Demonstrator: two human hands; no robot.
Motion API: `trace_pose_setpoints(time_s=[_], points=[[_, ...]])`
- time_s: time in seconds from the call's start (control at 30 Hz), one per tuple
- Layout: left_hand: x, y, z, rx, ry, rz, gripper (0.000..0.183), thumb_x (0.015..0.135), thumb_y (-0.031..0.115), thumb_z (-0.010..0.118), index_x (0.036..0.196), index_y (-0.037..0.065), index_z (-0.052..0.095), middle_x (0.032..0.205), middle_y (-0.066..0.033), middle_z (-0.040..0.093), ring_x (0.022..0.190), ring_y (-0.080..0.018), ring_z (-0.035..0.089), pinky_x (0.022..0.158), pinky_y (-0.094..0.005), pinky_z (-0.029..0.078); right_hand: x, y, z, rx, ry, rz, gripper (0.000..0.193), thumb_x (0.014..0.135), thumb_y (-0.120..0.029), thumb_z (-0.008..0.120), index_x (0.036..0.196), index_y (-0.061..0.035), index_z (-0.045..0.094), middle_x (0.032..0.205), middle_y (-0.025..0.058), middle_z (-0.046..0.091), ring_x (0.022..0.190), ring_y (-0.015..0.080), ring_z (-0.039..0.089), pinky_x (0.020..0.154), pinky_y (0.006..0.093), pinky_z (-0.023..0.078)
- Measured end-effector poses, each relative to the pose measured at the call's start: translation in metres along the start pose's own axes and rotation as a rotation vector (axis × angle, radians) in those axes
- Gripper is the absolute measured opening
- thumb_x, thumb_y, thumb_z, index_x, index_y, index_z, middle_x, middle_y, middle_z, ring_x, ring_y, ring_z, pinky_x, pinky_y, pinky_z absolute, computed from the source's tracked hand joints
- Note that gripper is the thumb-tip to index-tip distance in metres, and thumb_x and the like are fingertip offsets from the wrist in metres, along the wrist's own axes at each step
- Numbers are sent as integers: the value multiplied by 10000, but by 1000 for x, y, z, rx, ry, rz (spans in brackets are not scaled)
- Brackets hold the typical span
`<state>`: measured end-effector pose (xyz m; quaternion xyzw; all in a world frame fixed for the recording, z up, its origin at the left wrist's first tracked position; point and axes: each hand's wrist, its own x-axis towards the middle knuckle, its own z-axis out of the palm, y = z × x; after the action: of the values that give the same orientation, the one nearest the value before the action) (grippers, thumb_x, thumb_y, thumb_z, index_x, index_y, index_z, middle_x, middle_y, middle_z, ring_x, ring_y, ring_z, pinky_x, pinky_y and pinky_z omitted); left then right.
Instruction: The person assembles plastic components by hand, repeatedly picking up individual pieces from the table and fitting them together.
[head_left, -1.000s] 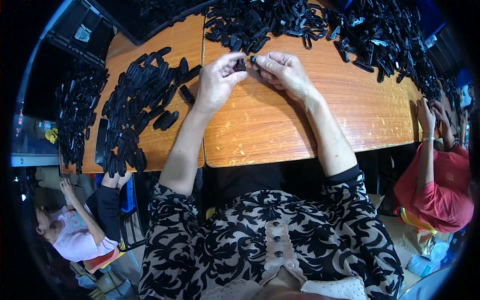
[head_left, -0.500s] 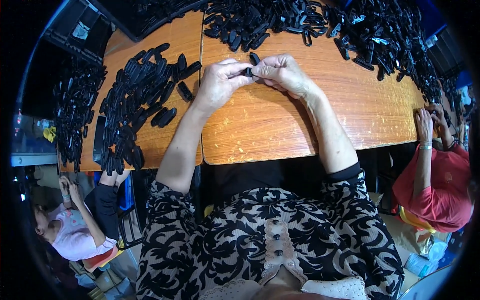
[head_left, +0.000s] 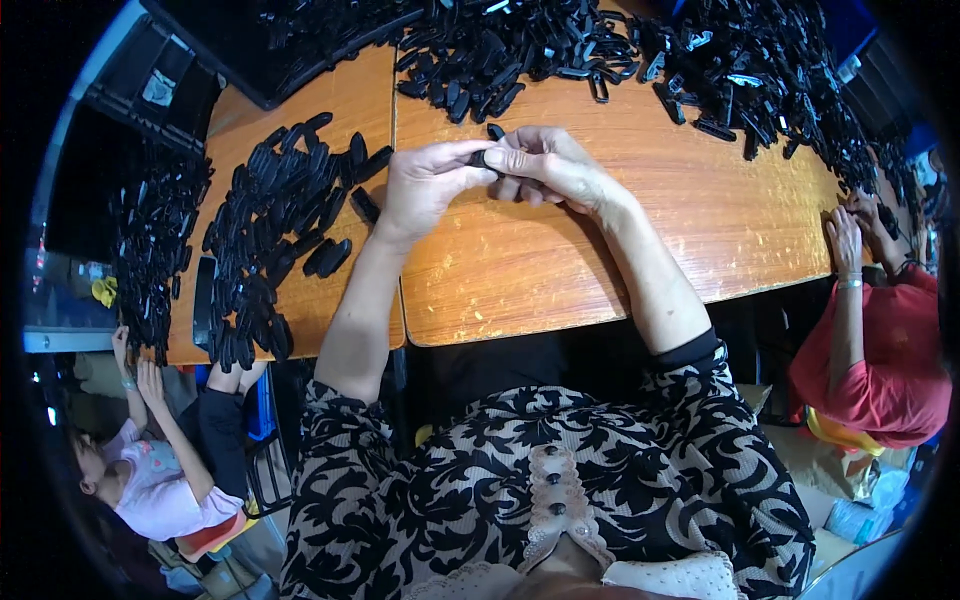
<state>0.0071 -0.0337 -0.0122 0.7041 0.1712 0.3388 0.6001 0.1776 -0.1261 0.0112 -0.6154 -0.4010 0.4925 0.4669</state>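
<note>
A small black plastic piece [head_left: 481, 158] is pinched between my two hands above the wooden table. My left hand [head_left: 425, 190] grips its near end with thumb and fingertips. From the other side, my right hand [head_left: 560, 170] presses its thumb on the piece, the other fingers curled underneath. Above the right fingers pokes a dark rounded tip [head_left: 495, 131]; whether it belongs to the same piece I cannot tell, as the fingers hide most of it. Left of my hands lies a heap of long black plastic parts [head_left: 270, 200], with single ones close to my left wrist.
Large piles of black parts [head_left: 480, 60] and frame-like black pieces [head_left: 740, 80] cover the table's far side. A black tray [head_left: 300, 70] stands far left. A seam divides the tabletop [head_left: 540, 270]. Co-workers sit at left [head_left: 160, 480] and right [head_left: 870, 360].
My hands have come slightly left and nearer, the right fingers curling further around the piece. The whole view has shifted a little. At left, the co-worker's hands have moved apart toward the table edge.
</note>
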Motion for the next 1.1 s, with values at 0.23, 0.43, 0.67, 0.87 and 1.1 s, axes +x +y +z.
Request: trace_pose_setpoints(time_s=[0.23, 0.43, 0.67, 0.87, 1.1], points=[[8, 4, -2, -126, -55, 85, 318, 787, -22, 745, 1101, 20, 713, 1203, -130, 665, 1016, -133, 641, 892, -255, 525, 10, 18, -3, 337, -284, -173, 346, 894, -411, 695, 874, -66, 675, 687, 32, 645, 493, 42, 508, 376, 166, 286], [22, -8, -4, -449, 42, -65, 294, 928, 100, 627, 1182, -47, 608, 1169, -127, 656, 1056, -158, 627, 990, -305, 470, 23, 11, -16, -269, 419, -429, 401, 933, -438, 619, 884, -48, 698, 713, 84, 657, 657, 193, 633, 569, 339, 501], [29, -3, -6, -161, 225, -122, 295, 878, 24, 580, 1172, 0, 603, 1149, -86, 610, 956, -143, 627, 843, -290, 522, 35, 27, -72, -1183, 714, -352, 363, 814, -56, 594, 1162, -112, 678, 1281, 91, 583, 1168, 308, 536, 932, 410, 497], [23, -7, 7, 983, -77, 305, 390, 887, -40, 519, 1183, 161, 674, 1268, -28, 606, 1066, -248, 639, 867, -355, 537, 29, 24, -36, -1051, 492, -579, 288, 790, -53, 617, 1070, -51, 686, 1067, 193, 620, 997, 343, 611, 830, 427, 521], [41, -5, -23, 1202, -22, 95, 540, 846, -91, 452, 1269, 195, 630, 1450, -32, 488, 924, -261, 691, 840, -357, 564, 22, 18, -26, -1132, 470, -716, 369, 778, 5, 625, 1128, -98, 681, 1131, 87, 638, 1027, 273, 604, 850, 377, 529]])
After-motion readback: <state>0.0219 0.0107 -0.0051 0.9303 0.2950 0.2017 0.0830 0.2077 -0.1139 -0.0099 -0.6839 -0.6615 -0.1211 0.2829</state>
